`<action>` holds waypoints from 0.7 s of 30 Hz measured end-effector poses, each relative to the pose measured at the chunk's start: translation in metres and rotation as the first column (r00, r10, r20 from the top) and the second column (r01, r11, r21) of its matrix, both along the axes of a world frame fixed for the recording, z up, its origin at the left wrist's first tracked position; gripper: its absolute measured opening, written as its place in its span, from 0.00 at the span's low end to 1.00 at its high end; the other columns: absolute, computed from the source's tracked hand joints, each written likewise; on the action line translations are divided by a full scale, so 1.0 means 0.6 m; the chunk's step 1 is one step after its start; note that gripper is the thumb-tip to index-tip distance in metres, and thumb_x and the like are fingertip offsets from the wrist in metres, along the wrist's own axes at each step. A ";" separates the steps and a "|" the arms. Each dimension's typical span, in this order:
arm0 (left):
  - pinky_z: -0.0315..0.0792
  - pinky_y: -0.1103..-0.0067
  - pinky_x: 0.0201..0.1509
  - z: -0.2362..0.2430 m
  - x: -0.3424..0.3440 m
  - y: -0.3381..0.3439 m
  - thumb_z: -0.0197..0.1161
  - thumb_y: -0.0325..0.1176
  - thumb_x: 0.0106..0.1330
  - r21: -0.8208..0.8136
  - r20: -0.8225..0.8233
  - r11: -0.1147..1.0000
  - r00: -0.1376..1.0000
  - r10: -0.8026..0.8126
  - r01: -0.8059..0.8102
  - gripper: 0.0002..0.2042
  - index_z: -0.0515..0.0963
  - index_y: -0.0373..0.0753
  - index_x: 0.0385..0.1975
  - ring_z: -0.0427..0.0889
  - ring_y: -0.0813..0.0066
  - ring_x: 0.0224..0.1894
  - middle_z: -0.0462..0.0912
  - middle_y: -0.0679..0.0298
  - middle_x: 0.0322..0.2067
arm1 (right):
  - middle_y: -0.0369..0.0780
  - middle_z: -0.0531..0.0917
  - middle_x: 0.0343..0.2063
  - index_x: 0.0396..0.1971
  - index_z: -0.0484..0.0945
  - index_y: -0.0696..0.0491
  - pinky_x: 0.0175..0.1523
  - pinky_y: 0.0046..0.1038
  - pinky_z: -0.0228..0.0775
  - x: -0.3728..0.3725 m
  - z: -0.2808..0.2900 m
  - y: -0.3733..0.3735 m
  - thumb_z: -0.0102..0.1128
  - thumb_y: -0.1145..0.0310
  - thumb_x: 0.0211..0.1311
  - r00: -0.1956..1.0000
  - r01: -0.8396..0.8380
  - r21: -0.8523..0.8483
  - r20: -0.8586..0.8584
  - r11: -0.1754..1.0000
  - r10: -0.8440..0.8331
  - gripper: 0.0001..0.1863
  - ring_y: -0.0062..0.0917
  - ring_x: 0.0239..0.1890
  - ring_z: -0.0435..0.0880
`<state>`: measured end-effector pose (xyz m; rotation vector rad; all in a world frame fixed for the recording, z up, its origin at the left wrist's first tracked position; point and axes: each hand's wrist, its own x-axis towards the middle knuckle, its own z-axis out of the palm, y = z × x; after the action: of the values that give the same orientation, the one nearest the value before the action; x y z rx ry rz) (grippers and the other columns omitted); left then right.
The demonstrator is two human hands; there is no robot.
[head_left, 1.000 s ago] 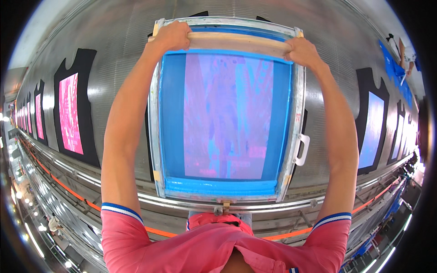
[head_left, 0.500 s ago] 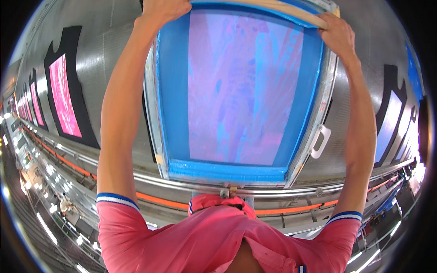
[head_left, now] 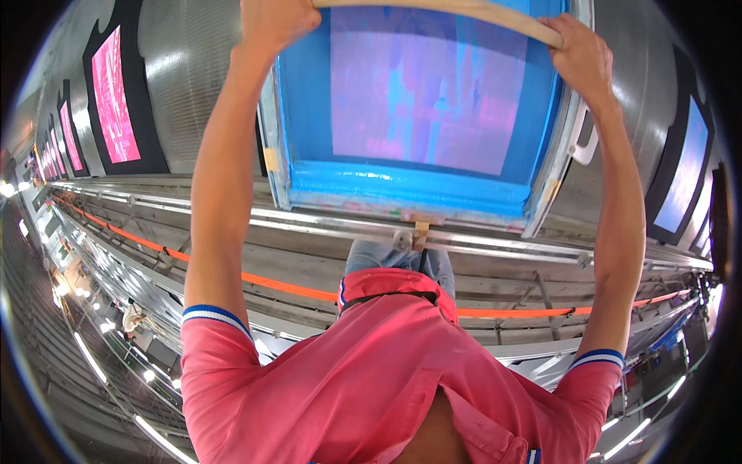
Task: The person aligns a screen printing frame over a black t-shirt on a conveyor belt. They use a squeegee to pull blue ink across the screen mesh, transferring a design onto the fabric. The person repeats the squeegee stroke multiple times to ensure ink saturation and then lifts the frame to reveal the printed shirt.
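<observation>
Along the curved metal table (head_left: 193, 85), black garments (head_left: 116, 93) lie in a row to your left, each carrying a pink rectangular print; on your right, another black garment (head_left: 684, 166) carries a pale blue print. A small tan tape patch (head_left: 271, 160) sits on the left side of the screen frame (head_left: 280, 174). The frame is bare metal, rectangular, with a white handle (head_left: 586, 143) on its right rail. Its mesh (head_left: 425, 89) is smooth and translucent, mottled purple and blue, bordered in bright blue, with a wet blue ink band (head_left: 410, 185) along the near edge. The squeegee (head_left: 471, 11) has a pale wooden handle lying across the far part of the screen. Your left hand (head_left: 274, 23) is closed around its left end; your right hand (head_left: 583, 54) is closed over its right end. An orange strap (head_left: 278, 284) runs along the steel rails below. Compared with half a second ago, the screen fills more of the view and the squeegee sits nearer the top edge.
</observation>
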<state>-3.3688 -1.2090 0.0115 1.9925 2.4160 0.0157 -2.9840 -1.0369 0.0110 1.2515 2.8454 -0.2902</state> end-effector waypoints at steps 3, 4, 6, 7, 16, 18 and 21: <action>0.78 0.61 0.34 0.002 0.042 -0.096 0.61 0.34 0.53 -0.075 0.020 0.997 1.000 0.023 -0.021 0.18 0.87 0.60 0.44 0.86 0.53 0.31 0.86 0.58 0.26 | 0.37 0.83 0.38 0.46 0.86 0.41 0.49 0.42 0.76 0.036 0.007 -0.097 0.52 0.74 0.55 1.000 0.000 -0.016 -0.018 1.000 -0.001 0.21 0.40 0.44 0.83; 0.78 0.61 0.34 0.009 0.055 -0.128 0.61 0.34 0.53 -0.082 0.032 0.996 0.999 0.020 -0.017 0.19 0.87 0.61 0.45 0.86 0.53 0.30 0.86 0.58 0.26 | 0.37 0.83 0.38 0.46 0.86 0.42 0.48 0.43 0.76 0.048 0.010 -0.127 0.52 0.74 0.54 1.000 -0.005 -0.022 -0.029 1.000 0.005 0.21 0.40 0.44 0.83; 0.77 0.60 0.32 0.002 0.077 -0.185 0.61 0.32 0.51 -0.100 0.051 0.994 0.997 0.053 -0.047 0.21 0.87 0.59 0.45 0.86 0.52 0.29 0.87 0.58 0.26 | 0.38 0.83 0.38 0.46 0.86 0.46 0.47 0.42 0.76 0.075 0.009 -0.186 0.52 0.76 0.52 0.999 -0.018 -0.026 -0.038 0.999 0.017 0.21 0.40 0.44 0.83; 0.77 0.60 0.32 -0.002 0.088 -0.213 0.61 0.31 0.49 -0.110 0.063 0.992 0.996 0.065 -0.058 0.22 0.88 0.59 0.45 0.86 0.52 0.28 0.87 0.58 0.27 | 0.38 0.82 0.37 0.45 0.86 0.46 0.47 0.42 0.76 0.087 0.010 -0.219 0.53 0.76 0.52 0.998 -0.013 -0.036 -0.054 0.999 0.011 0.21 0.40 0.44 0.83; 0.78 0.64 0.35 -0.003 0.183 -0.437 0.60 0.25 0.48 0.051 0.200 0.999 0.980 -0.003 -0.007 0.19 0.87 0.47 0.41 0.86 0.58 0.38 0.88 0.66 0.38 | 0.39 0.82 0.38 0.45 0.84 0.50 0.45 0.40 0.76 0.166 0.028 -0.445 0.59 0.79 0.45 0.994 0.010 -0.108 -0.107 0.994 -0.021 0.23 0.40 0.45 0.82; 0.79 0.64 0.37 -0.006 0.201 -0.478 0.61 0.25 0.47 0.105 0.205 0.994 0.978 -0.040 0.018 0.19 0.86 0.46 0.41 0.87 0.58 0.38 0.89 0.67 0.38 | 0.39 0.81 0.35 0.41 0.85 0.52 0.47 0.38 0.76 0.181 0.030 -0.487 0.59 0.78 0.44 0.990 -0.003 -0.071 -0.138 0.997 -0.007 0.19 0.36 0.43 0.81; 0.80 0.67 0.41 0.008 0.217 -0.495 0.62 0.21 0.47 0.022 0.202 1.000 0.979 -0.004 0.000 0.22 0.86 0.46 0.43 0.87 0.62 0.43 0.89 0.68 0.44 | 0.39 0.82 0.39 0.44 0.84 0.51 0.50 0.38 0.76 0.194 0.027 -0.499 0.58 0.81 0.43 0.990 -0.048 -0.006 -0.132 0.999 0.047 0.24 0.40 0.47 0.81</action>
<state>-3.2388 -1.5059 0.0161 1.8983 2.2962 0.2338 -2.8675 -1.3361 0.0274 1.2048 2.9751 -0.3988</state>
